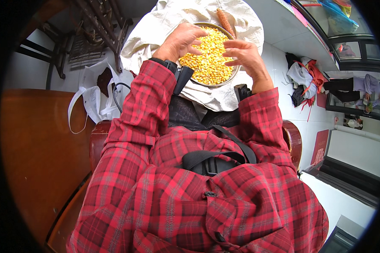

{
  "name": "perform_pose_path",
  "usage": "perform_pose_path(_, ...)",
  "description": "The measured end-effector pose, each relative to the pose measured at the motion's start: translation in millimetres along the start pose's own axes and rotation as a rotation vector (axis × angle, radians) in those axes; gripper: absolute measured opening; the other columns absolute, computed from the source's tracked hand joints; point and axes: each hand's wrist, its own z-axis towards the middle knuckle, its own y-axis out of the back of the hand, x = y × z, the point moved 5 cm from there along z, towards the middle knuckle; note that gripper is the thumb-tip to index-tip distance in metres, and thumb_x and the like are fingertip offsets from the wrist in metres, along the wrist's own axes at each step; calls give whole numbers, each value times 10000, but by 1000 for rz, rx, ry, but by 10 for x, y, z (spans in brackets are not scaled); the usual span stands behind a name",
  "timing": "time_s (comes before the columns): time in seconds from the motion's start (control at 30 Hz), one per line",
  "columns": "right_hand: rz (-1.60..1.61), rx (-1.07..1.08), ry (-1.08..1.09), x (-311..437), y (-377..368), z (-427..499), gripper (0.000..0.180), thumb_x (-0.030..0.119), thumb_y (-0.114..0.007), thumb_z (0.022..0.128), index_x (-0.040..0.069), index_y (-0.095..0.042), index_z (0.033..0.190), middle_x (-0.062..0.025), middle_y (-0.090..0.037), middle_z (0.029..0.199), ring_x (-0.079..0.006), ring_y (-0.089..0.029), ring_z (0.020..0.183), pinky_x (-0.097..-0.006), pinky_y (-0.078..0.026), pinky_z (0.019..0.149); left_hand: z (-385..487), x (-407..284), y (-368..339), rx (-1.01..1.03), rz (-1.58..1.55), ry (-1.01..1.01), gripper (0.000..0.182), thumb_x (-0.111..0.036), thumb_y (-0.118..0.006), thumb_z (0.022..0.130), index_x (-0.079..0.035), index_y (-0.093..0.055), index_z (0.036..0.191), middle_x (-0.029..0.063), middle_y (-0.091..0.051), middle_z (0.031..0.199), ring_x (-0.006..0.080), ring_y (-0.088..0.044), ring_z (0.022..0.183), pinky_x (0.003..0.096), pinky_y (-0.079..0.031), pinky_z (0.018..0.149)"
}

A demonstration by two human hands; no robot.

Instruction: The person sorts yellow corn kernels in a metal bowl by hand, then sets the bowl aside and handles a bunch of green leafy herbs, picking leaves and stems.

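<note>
A round metal bowl [211,85] full of loose yellow corn kernels [209,64] rests on a white woven cloth or sack [145,36] before my knees. My left hand [185,39] is over the bowl's left side, fingers apart and nothing in them. Over the right rim, my right hand [245,57] has its fingers spread, also holding nothing. A bare reddish corn cob [225,22] lies on the cloth against the bowl's far right rim. Each wrist carries a black strapped device.
A white carrier bag [93,91] with something dark brown inside stands at left by a wooden panel [44,142]. Dark metal frames [110,38] stand beyond it. Clothes or cloths [304,79] lie heaped on the tiles at right. Another person [364,87] is farther right.
</note>
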Motion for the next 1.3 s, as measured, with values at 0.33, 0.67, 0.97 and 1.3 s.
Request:
perform_pose_path(0.33, -788, 103, 327, -309, -847, -99, 208, 50, -555, 686, 45, -706, 828, -238, -643, 787, -382, -648, 787, -435, -508, 713, -14, 247, 353, -144, -19, 101, 452, -130, -637, 817, 130, -468, 1145, 282, -462, 1171, 428, -537, 1074, 521, -561, 743)
perform_pose_path(0.67, -760, 54, 385, -368, -870, -56, 155, 66, -580, 703, 43, -701, 796, -240, -636, 757, -376, -652, 753, -443, -509, 685, -33, 288, 376, -125, -123, 112, 455, -123, -629, 826, 136, -459, 1159, 292, -496, 1150, 405, -592, 1026, 513, -553, 786)
perform_pose_path(0.97, -834, 59, 518, -311, -1016, -68, 137, 102, -614, 738, 39, -689, 835, -197, -635, 743, -340, -642, 726, -398, -499, 654, -1, 317, 381, -103, -141, 130, 446, -123, -618, 839, 134, -457, 1166, 307, -500, 1175, 392, -596, 1037, 509, -546, 808)
perform_pose_path(1.3, -383, 84, 195, -401, -754, 32, 103, 109, -637, 751, 45, -706, 793, -118, -638, 665, -235, -613, 579, -353, -486, 539, -23, 303, 386, -119, -173, 131, 444, -108, -612, 840, 143, -444, 1165, 317, -495, 1165, 403, -594, 1036, 499, -549, 811)
